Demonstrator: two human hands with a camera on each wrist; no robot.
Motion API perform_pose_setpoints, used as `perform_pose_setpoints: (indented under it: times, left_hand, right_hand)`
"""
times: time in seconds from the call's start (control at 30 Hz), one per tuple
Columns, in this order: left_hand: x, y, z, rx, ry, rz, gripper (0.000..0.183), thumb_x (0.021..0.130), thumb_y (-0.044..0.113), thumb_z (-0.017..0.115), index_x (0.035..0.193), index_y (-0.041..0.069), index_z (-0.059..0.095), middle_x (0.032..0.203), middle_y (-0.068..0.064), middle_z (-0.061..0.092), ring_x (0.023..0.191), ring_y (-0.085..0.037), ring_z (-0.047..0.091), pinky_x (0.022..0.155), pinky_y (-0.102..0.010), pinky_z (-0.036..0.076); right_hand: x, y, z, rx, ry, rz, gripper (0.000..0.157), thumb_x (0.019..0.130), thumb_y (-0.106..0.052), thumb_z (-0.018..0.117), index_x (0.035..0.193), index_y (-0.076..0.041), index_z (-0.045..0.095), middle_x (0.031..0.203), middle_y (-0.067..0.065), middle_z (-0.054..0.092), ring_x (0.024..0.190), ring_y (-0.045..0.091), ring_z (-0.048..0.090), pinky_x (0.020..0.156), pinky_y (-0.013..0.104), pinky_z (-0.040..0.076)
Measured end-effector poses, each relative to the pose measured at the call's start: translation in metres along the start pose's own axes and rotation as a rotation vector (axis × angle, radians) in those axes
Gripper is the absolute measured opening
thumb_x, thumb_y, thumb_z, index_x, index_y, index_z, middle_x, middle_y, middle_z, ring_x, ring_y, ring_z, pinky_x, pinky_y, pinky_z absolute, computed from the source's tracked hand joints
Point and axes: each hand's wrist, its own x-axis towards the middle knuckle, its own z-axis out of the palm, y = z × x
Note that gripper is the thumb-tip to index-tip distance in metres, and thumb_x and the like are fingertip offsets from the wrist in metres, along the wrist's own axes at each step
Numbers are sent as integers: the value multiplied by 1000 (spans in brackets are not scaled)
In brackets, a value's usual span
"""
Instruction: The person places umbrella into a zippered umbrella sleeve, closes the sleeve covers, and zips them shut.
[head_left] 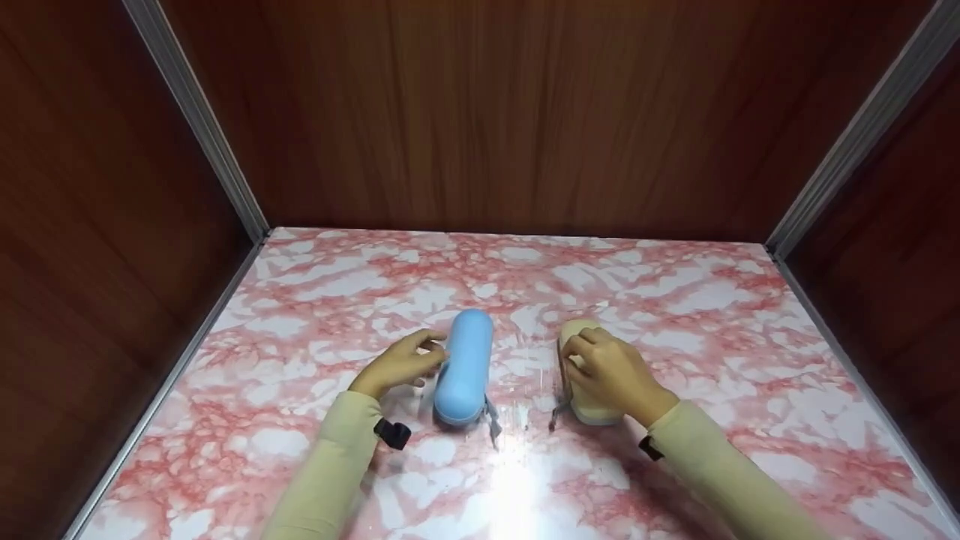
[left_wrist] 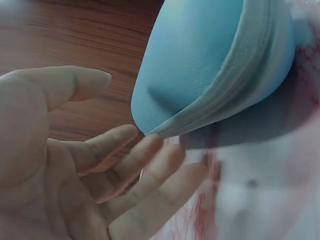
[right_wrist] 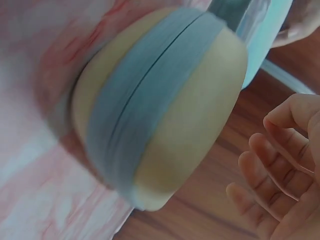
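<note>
A long rounded blue zip case (head_left: 469, 367) lies on the table, left of the middle. My left hand (head_left: 401, 364) is at its left side with fingers loosely spread; in the left wrist view the fingertips (left_wrist: 172, 155) come right up to the case's edge along its grey zip band. To the right lies a similar cream case (head_left: 596, 412) with a grey zip band (right_wrist: 145, 95), partly hidden in the head view by my right hand (head_left: 615, 371). The right wrist view shows that hand's fingers (right_wrist: 267, 160) loosely bent, with a gap between them and the cream case.
Red-and-white marbled table (head_left: 337, 300) carries both cases, with room between them. A grey zip pull (head_left: 493, 424) hangs off the blue case and another pull (head_left: 556, 415) off the cream one. Dark wood-grain panels (head_left: 480, 112) enclose the back and sides.
</note>
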Motion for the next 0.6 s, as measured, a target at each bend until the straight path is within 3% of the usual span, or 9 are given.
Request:
perform_pose_setpoints:
  times: [0.2, 0.33, 0.6]
  left_hand:
    - [-5, -1, -1, 154, 89, 127, 45, 99, 24, 61, 139, 3, 56, 127, -17, 61, 105, -33, 63, 85, -45, 53]
    - [-7, 0, -1, 242, 150, 169, 40, 98, 22, 61, 134, 4, 60, 128, -18, 62, 109, -33, 62, 89, -47, 52]
    - [-10, 2, 1, 632, 332, 202, 38, 96, 32, 63, 130, 14, 65, 126, -5, 63, 109, -26, 62, 83, -48, 53]
  right_hand:
    - [-8, 14, -4, -24, 18, 61, 12, 83, -10, 78, 88, -14, 68, 83, 0, 60, 70, 18, 56, 55, 34, 50]
    - [-14, 22, -7, -32, 30, 78, 15, 81, -11, 81, 89, -13, 68, 83, 1, 60, 71, 20, 57, 55, 36, 51]
    - [-22, 35, -10, -17, 41, 138, 10, 84, -11, 77, 90, -12, 70, 88, 3, 65, 77, 23, 60, 57, 36, 52]
